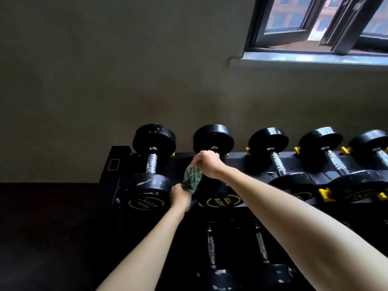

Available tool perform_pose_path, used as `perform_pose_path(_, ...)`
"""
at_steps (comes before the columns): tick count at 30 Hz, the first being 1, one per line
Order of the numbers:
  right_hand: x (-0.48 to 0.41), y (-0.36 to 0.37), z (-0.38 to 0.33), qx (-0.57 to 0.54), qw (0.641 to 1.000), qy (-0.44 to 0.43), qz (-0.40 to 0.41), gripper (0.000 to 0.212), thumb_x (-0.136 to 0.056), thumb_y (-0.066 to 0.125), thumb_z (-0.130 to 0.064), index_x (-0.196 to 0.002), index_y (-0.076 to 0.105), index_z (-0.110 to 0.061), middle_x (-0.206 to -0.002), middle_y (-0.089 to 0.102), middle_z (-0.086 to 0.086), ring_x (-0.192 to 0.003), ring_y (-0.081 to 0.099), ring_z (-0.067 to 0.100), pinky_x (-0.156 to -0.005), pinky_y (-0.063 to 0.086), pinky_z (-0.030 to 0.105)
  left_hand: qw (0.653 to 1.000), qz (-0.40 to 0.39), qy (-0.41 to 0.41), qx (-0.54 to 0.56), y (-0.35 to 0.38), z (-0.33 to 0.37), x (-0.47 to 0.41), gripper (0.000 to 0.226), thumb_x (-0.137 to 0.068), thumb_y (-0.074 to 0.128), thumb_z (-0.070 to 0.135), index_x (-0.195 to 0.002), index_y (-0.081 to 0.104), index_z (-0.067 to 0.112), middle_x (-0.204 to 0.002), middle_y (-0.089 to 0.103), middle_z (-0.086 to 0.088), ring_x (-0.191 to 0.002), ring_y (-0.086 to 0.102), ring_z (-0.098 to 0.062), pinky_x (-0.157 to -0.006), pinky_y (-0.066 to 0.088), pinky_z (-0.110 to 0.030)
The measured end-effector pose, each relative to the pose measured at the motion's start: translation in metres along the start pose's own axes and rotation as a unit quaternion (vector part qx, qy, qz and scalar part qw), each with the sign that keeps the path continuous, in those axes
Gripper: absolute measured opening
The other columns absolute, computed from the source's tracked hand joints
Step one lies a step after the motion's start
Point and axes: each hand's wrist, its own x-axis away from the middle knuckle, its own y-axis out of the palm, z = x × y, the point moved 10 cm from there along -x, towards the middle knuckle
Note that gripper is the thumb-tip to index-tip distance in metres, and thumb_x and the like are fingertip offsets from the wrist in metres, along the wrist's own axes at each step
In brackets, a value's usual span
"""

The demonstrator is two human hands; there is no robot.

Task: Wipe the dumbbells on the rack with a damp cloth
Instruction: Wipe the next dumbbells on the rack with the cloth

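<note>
A black rack (117, 164) carries a row of black dumbbells with chrome handles on its top tier. The leftmost dumbbell (152, 162) stands free. Over the handle of the second dumbbell (213, 137) stretches a green patterned cloth (192, 178). My right hand (206, 163) grips the cloth's upper end at the handle. My left hand (179, 195) holds its lower end, between the near heads of the two dumbbells. The handle itself is hidden by hand and cloth.
Further dumbbells (277, 160) sit to the right on yellow cradles (324, 194). A lower tier holds more dumbbells (212, 248). A grey wall rises behind the rack, with a window (315, 24) at the upper right. Dark floor lies to the left.
</note>
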Motion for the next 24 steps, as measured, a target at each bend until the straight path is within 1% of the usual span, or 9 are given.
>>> perform_pose_path(2, -0.008, 0.017, -0.002, 0.033, 0.998, -0.001, -0.05, 0.042, -0.079, 0.043, 0.012, -0.101, 0.073, -0.008, -0.107, 0.069, 0.012, -0.106, 0.059, 0.024, -0.072, 0.037, 0.008, 0.999, -0.024, -0.017, 0.021, 0.011, -0.01, -0.001, 0.03, -0.088, 0.048, 0.0, -0.115, 0.06, -0.002, -0.118, 0.061, -0.023, -0.112, 0.057, -0.034, -0.091, 0.043, -0.035)
perform_pose_path(5, -0.019, 0.043, 0.012, 0.078, 0.989, 0.008, -0.127, 0.047, -0.079, 0.043, 0.009, -0.108, 0.071, -0.014, -0.115, 0.066, 0.011, -0.112, 0.058, 0.025, -0.096, 0.044, 0.027, 0.987, -0.08, -0.041, 0.134, 0.031, -0.012, 0.004, 0.034, -0.094, 0.042, 0.002, -0.126, 0.051, 0.006, -0.121, 0.06, -0.014, -0.105, 0.056, -0.023, -0.085, 0.042, -0.028)
perform_pose_path(9, -0.014, 0.055, 0.032, 0.145, 0.965, 0.035, -0.218, 0.047, -0.088, 0.037, 0.003, -0.118, 0.066, -0.02, -0.124, 0.063, 0.003, -0.115, 0.056, 0.023, -0.097, 0.042, 0.023, 0.944, -0.173, -0.124, 0.253, 0.058, -0.025, 0.009, 0.034, -0.095, 0.032, -0.001, -0.109, 0.057, 0.019, -0.084, 0.063, -0.002, -0.071, 0.057, -0.013, -0.062, 0.049, -0.026)
perform_pose_path(13, -0.016, 0.033, 0.038, 0.084, 0.974, 0.058, -0.201, 0.044, -0.088, 0.038, 0.005, -0.112, 0.069, -0.015, -0.119, 0.066, 0.0, -0.108, 0.058, 0.014, -0.081, 0.036, 0.015, 0.957, -0.121, -0.091, 0.246, 0.039, -0.016, 0.006, 0.045, -0.092, 0.026, -0.007, -0.091, 0.063, 0.018, -0.073, 0.062, -0.002, -0.061, 0.056, -0.013, -0.058, 0.05, -0.025)
perform_pose_path(16, -0.015, 0.012, 0.047, 0.032, 0.984, 0.071, -0.159, 0.036, -0.088, 0.045, 0.003, -0.108, 0.071, -0.012, -0.11, 0.068, -0.003, -0.101, 0.059, 0.013, -0.072, 0.041, 0.006, 0.974, -0.089, -0.035, 0.205, 0.022, 0.001, 0.005, 0.052, -0.085, 0.029, -0.01, -0.105, 0.07, 0.015, -0.098, 0.071, -0.009, -0.084, 0.066, -0.023, -0.081, 0.056, -0.036)
perform_pose_path(18, -0.009, -0.002, 0.058, -0.027, 0.988, 0.084, -0.127, 0.037, -0.087, 0.042, 0.007, -0.106, 0.071, -0.007, -0.099, 0.067, -0.003, -0.095, 0.058, 0.01, -0.055, 0.036, -0.002, 0.989, -0.073, 0.025, 0.122, 0.011, 0.021, 0.013, 0.053, -0.083, 0.033, -0.009, -0.115, 0.068, 0.016, -0.114, 0.067, -0.004, -0.101, 0.061, -0.018, -0.089, 0.049, -0.026)
perform_pose_path(20, 0.001, -0.014, 0.072, -0.105, 0.984, 0.105, -0.094, 0.038, -0.086, 0.039, 0.01, -0.102, 0.071, 0.0, -0.078, 0.066, -0.008, -0.076, 0.058, 0.001, -0.048, 0.035, 0.0, 0.994, -0.063, 0.084, 0.037, 0.005, 0.045, 0.027, 0.047, -0.086, 0.033, -0.007, -0.115, 0.066, 0.01, -0.109, 0.06, -0.002, -0.102, 0.052, -0.016, -0.083, 0.037, -0.018)
perform_pose_path(22, 0.012, -0.024, 0.086, -0.166, 0.976, 0.124, -0.066, 0.033, -0.086, 0.04, 0.01, -0.096, 0.071, 0.004, -0.048, 0.059, -0.016, -0.049, 0.053, -0.008, -0.043, 0.034, 0.003, 0.99, -0.069, 0.122, 0.004, 0.009, 0.066, 0.042, 0.029, -0.089, 0.03, -0.004, -0.087, 0.058, 0.005, -0.095, 0.049, -0.005, -0.089, 0.045, -0.017, -0.075, 0.033, -0.022)
perform_pose_path(24, 0.022, -0.032, 0.095, -0.176, 0.975, 0.128, -0.041, 0.032, -0.085, 0.042, 0.009, -0.091, 0.073, 0.002, -0.046, 0.058, -0.015, -0.048, 0.053, -0.006, -0.046, 0.036, 0.005, 0.984, -0.075, 0.161, -0.03, 0.016, 0.083, 0.055, 0.026, -0.093, 0.031, -0.002, -0.071, 0.042, 0.006, -0.086, 0.042, -0.007, -0.082, 0.042, -0.019, -0.068, 0.032, -0.027)
